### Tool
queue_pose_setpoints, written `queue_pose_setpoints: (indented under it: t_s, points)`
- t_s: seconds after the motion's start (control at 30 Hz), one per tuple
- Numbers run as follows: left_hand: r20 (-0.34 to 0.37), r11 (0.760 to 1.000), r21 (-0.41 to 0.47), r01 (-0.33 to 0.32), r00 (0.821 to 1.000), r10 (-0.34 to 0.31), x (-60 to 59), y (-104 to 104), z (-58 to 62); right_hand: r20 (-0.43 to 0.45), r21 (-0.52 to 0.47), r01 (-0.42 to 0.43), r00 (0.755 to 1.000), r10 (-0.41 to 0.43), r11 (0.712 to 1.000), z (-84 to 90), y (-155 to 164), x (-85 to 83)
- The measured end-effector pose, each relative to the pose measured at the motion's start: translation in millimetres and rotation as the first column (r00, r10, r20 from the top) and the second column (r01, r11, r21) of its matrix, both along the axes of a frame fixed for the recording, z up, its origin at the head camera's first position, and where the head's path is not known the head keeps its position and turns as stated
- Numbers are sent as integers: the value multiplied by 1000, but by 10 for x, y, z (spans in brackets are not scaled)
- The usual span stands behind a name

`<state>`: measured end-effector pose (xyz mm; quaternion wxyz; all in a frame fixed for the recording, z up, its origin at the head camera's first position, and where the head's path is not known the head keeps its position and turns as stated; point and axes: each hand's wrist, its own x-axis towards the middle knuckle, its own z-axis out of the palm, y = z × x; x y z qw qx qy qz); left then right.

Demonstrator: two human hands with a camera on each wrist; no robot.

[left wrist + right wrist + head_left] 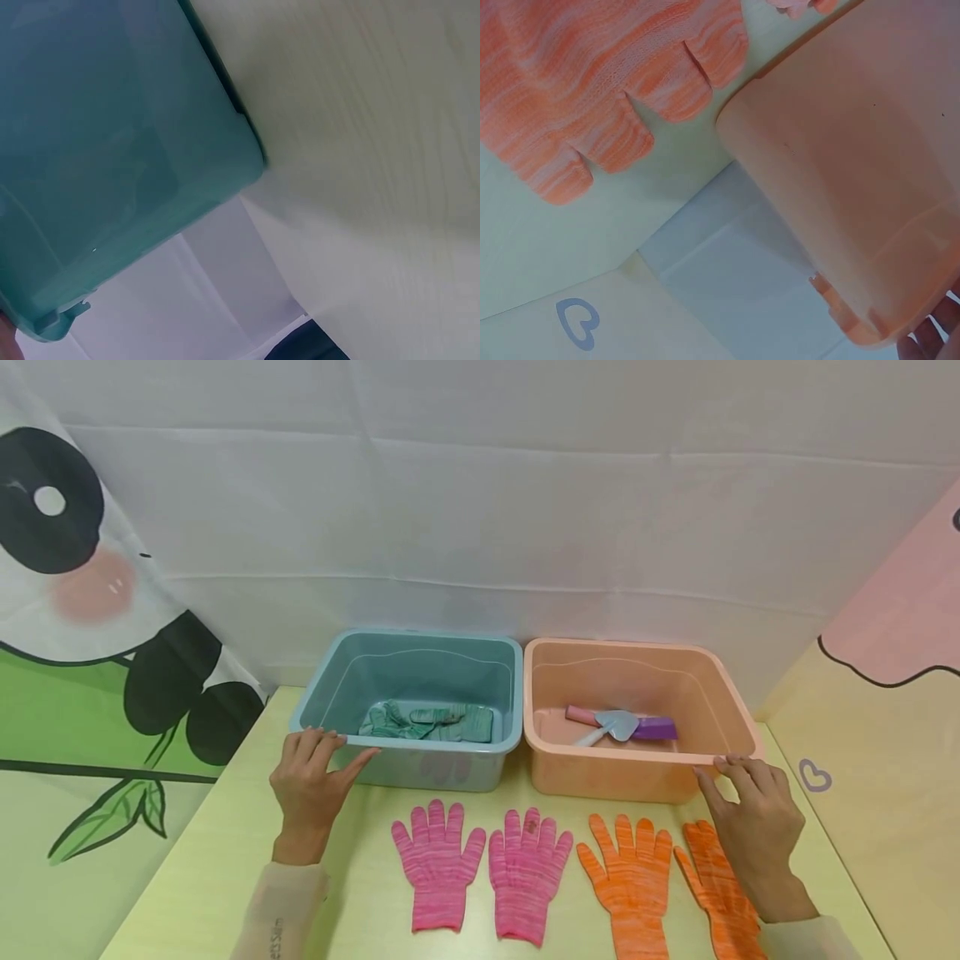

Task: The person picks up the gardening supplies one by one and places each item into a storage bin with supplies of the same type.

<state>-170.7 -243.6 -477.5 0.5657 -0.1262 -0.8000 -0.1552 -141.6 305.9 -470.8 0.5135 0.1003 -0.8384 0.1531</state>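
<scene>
My left hand (311, 785) holds the front left corner of the teal bin (431, 767), fingers over its rim and thumb at the front wall. At the front right corner of the peach bin (607, 777), my right hand (757, 814) grips the rim; fingertips (930, 337) show over that rim in the right wrist view. Green striped gloves (427, 723) lie inside the teal bin. The peach bin contains a small light-blue trowel (617, 724) and a purple tool (656, 728) with a pink handle (581, 716).
Two pink striped gloves (438, 860) lie flat on the pale table (195, 893) before the bins. Two orange gloves (633, 885) are to their right, one partly under my right hand. A white cloth backdrop (480, 527) rises right behind the bins.
</scene>
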Motion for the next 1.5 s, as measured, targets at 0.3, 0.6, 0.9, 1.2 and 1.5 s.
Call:
queue_pose_setpoints:
  t_s: [0.3, 0.6, 0.9, 1.2, 1.5]
  points:
    - [-11, 1000, 12, -13, 1000, 14, 7, 15, 0, -7, 0, 2, 1000, -2, 1000, -12, 12, 3]
    - [-5, 999, 40, -16, 1000, 16, 5, 21, -18, -4, -17, -3, 1000, 3, 1000, -13, 13, -7]
    - [13, 999, 50, -12, 1000, 12, 2, 25, -27, 4, -6, -9, 1000, 9, 1000, 21, 26, -2]
    - [6, 998, 65, -15, 1000, 15, 15, 35, -59, 45, -6, -36, 998, 36, 999, 97, 52, 57]
    - [-6, 996, 85, 0, 1000, 1, -13, 43, -100, 38, -64, -56, 998, 59, 996, 65, 161, 226]
